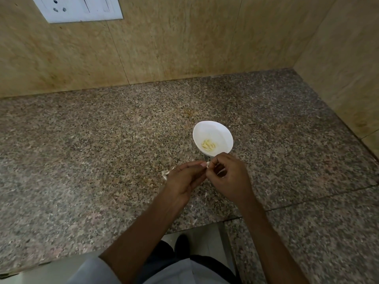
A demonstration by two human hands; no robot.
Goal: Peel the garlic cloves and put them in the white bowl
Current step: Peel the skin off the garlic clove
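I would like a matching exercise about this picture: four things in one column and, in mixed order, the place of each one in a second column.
Things
1. bowl
2. peeled cloves
3. single clove
4. socket plate

Places
a. on the wall, upper left
b. pinched between left hand and right hand
c. on the counter, just beyond the hands
d. inside the bowl

Pairs: 1-c, 2-d, 3-b, 4-a

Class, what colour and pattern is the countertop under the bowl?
Speckled granite countertop, mottled brown, grey and black; shown in the head view.
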